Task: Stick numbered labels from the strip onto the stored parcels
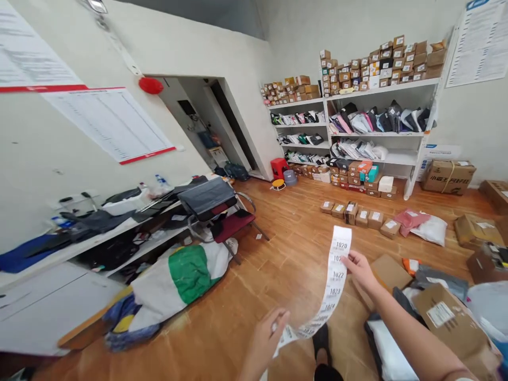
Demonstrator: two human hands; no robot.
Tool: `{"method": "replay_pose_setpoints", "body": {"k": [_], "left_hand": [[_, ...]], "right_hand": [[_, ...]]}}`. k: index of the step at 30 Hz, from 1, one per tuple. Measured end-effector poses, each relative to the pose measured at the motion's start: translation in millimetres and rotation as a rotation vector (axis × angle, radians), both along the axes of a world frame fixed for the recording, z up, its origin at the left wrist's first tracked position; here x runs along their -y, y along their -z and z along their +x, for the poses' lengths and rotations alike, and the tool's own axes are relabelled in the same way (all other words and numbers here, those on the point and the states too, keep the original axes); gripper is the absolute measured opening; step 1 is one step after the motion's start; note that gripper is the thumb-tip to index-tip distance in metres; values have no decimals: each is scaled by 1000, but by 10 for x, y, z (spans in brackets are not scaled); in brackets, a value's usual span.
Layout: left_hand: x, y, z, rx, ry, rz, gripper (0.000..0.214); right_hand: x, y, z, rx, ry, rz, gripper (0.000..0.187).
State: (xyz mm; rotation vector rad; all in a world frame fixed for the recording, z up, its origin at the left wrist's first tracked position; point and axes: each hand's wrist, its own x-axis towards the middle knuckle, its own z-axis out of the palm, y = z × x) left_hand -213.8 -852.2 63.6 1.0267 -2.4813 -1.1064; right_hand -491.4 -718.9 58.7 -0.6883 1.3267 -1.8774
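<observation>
A long white strip of numbered labels (332, 280) curves between my two hands. Printed numbers run down it, with 1020 near the top and 1023 further down. My right hand (358, 269) pinches the strip's edge near its upper end, thumb over the second label. Lower down, my left hand (266, 338) is closed around the strip's other end, which trails below the fingers. The labels near the left hand are blurred. Below the strip, a dark shoe (321, 341) shows on the wooden floor.
Parcels (440, 312) lie heaped at the lower right. A row of small boxes (351, 213) stands on the floor before white shelves (381, 90) filled with packages. On the left are a chair (232, 222), a cluttered counter (99, 233) and a green-and-white sack (188, 272).
</observation>
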Motion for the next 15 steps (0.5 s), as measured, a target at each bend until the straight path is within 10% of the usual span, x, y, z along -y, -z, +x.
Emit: {"method": "replay_pose_setpoints", "body": {"k": [6, 15], "left_hand": [[1279, -144, -1884, -379, 158, 73, 53], [2538, 109, -4244, -108, 674, 143, 32]], "right_hand": [[1367, 427, -256, -206, -46, 84, 51], [2160, 684, -1931, -172, 598, 173, 50]]}}
